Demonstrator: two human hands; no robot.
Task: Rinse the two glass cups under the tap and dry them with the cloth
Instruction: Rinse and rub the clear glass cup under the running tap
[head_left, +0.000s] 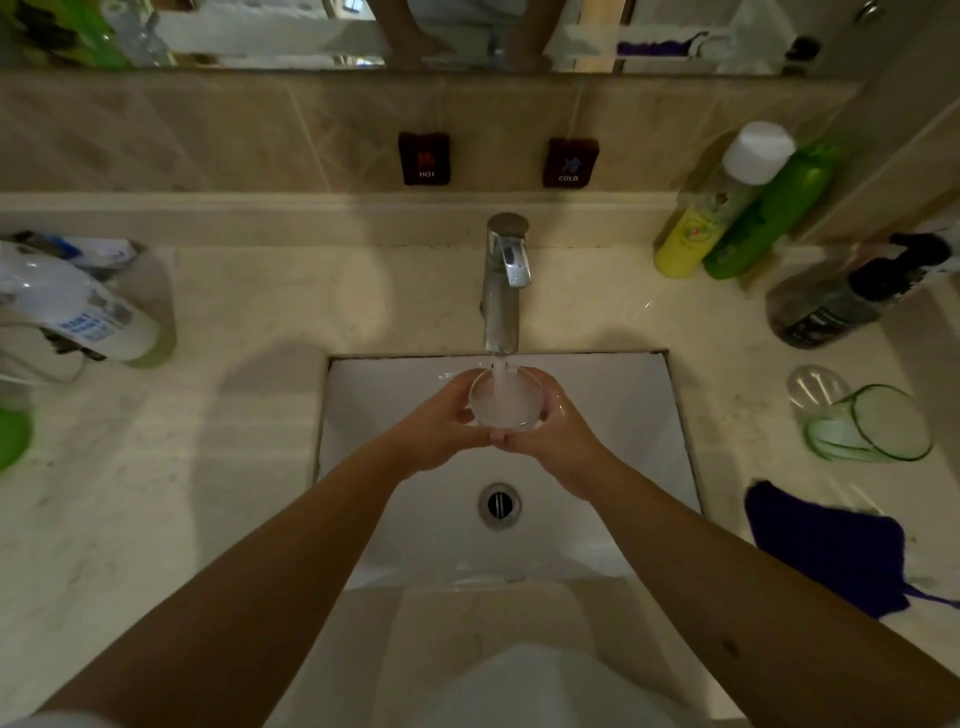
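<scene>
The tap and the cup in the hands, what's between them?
In the head view, only a stream of running water falls from the tap into the glass cup, which the left hand and right hand hold.

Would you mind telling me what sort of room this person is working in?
Most likely a bathroom: a white sink set in a marble-look counter, a chrome tap running into a glass cup, a mirror above the tiled wall, and toiletry bottles alongside.

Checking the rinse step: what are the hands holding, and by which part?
Both hands, left hand and right hand, grip one glass cup by its side wall, upright under the tap.
</scene>
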